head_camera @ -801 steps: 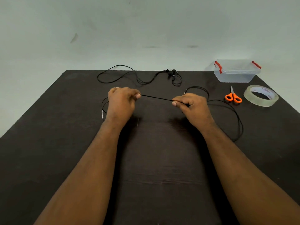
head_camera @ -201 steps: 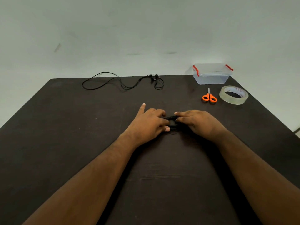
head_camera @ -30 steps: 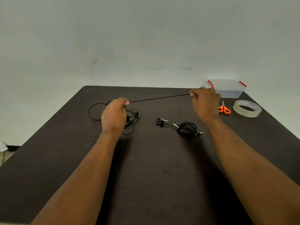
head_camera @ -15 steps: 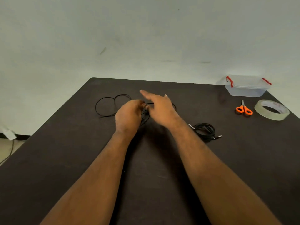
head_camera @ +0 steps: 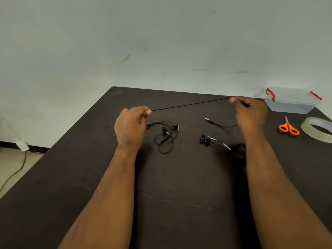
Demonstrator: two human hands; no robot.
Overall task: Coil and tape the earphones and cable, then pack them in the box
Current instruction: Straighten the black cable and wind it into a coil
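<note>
A: hands?
B: Left hand (head_camera: 130, 125) and right hand (head_camera: 250, 112) each pinched a thin black cord (head_camera: 190, 104), thumb against forefinger. It ran taut and straight between them, above the table (head_camera: 71, 177).

A: rest of that set?
B: Earbuds (head_camera: 169, 129) lay in loose round loops just right of the left fingers. Silver plug (head_camera: 207, 119) trailed below and left of the right fingers.

A: the other one?
B: Coil (head_camera: 237, 150), glossy black, partly hidden under the right forearm, buds sticking out left.

A: box?
B: Box (head_camera: 291, 101): clear plastic, red clips, lid on, just right of the right fingers. Orange-handled scissors (head_camera: 288, 128) and a clear tape roll (head_camera: 317, 129) nearer. Print inside the roll was unreadable.

A: surface?
B: Matte dark brown.
</note>
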